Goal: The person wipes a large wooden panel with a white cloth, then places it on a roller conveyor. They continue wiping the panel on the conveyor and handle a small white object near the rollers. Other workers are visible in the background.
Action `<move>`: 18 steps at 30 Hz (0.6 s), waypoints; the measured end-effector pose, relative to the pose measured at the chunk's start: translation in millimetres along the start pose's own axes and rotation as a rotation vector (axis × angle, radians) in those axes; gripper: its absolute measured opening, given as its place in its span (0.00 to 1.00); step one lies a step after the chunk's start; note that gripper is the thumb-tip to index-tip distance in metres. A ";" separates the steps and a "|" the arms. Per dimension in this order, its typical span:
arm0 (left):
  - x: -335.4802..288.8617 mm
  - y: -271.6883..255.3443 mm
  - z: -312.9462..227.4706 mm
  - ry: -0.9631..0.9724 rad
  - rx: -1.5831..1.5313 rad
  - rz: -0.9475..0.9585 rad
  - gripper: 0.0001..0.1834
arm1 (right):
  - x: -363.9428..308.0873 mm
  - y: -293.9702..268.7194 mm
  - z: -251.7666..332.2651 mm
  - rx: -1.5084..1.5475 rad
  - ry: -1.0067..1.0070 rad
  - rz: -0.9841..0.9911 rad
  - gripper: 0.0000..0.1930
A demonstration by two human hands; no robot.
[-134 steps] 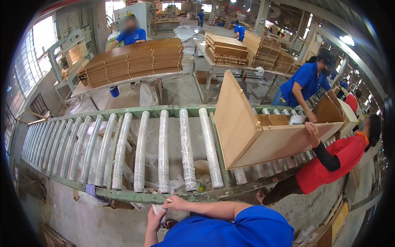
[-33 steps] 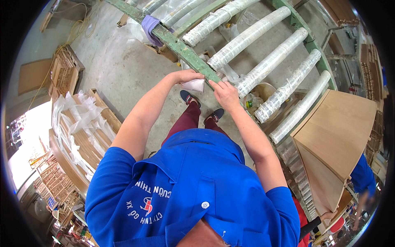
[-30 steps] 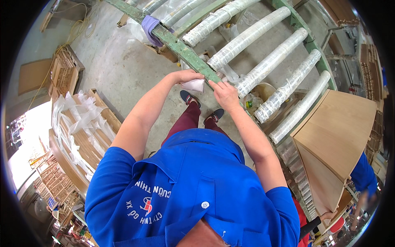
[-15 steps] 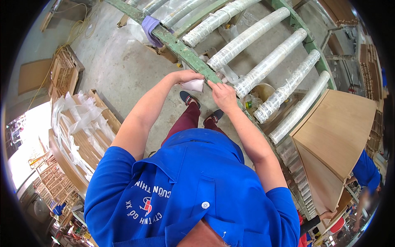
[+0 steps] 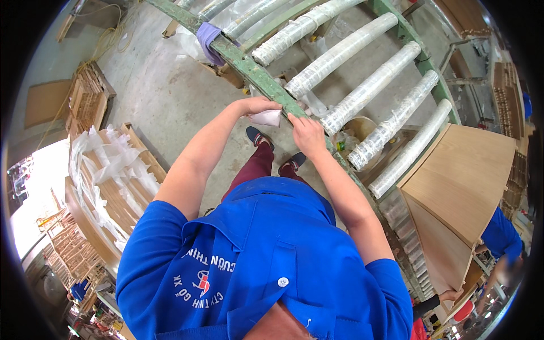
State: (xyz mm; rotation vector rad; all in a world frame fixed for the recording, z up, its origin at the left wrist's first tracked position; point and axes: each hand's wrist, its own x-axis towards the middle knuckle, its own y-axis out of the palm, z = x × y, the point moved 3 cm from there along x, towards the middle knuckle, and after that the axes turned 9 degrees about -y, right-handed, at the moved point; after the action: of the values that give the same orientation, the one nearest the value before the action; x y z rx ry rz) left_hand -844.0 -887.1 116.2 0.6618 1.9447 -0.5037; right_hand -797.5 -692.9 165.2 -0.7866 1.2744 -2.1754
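Note:
My left hand (image 5: 262, 105) is closed on a folded pale pink sheet (image 5: 266, 118), cloth or paper, I cannot tell which. It hangs below my fingers beside the green rail (image 5: 249, 67) of a roller conveyor. Just to the right, my right hand (image 5: 307, 136) has its fingers curled at the edge of that same rail, with the fingertips partly hidden. Beyond the rail lie several rollers wrapped in clear film, the closest being a roller (image 5: 354, 90) up and right of my right hand. A purple cloth (image 5: 209, 41) is draped over the rail farther up.
A large wooden cabinet piece (image 5: 462, 170) stands on the conveyor at right, with another person's hand (image 5: 450, 295) at its lower edge. Wooden panels under white foam sheets (image 5: 107, 175) are stacked at left. A bucket (image 5: 362, 127) sits beneath the rollers.
Both hands keep their places at the rail. The whole view has shifted very slightly.

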 end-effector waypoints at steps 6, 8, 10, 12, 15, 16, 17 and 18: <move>-17.0 3.2 0.8 0.074 0.059 -0.038 0.31 | -6.4 -14.4 1.0 0.094 0.002 -0.051 0.21; -35.7 9.1 6.9 0.204 0.024 -0.051 0.28 | -25.1 -21.9 -1.3 0.242 0.054 -0.094 0.21; -66.4 15.3 11.9 0.408 -0.246 -0.117 0.30 | -57.8 -25.8 -5.2 0.553 0.370 -0.159 0.21; -108.8 17.3 16.0 0.525 -0.559 -0.071 0.32 | -86.2 -28.8 -5.8 0.898 0.616 -0.257 0.20; -161.1 29.0 27.4 0.554 -0.962 0.193 0.36 | -119.1 -31.8 -4.6 1.430 0.875 -0.312 0.17; -169.9 37.3 33.1 0.557 -1.010 0.291 0.37 | -123.0 -30.3 2.5 1.490 0.922 -0.273 0.15; -174.9 46.9 27.0 0.558 -1.041 0.421 0.38 | -127.5 -29.8 4.2 1.531 0.982 -0.260 0.14; -178.5 62.4 24.1 0.464 -1.056 0.507 0.37 | -126.5 -24.6 7.8 1.559 0.985 -0.159 0.12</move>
State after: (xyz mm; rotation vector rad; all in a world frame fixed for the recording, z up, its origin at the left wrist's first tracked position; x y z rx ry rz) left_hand -721.9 -895.4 262.4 0.5361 1.9966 1.0173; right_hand -705.2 -602.6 161.3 0.8929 -0.5065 -2.7783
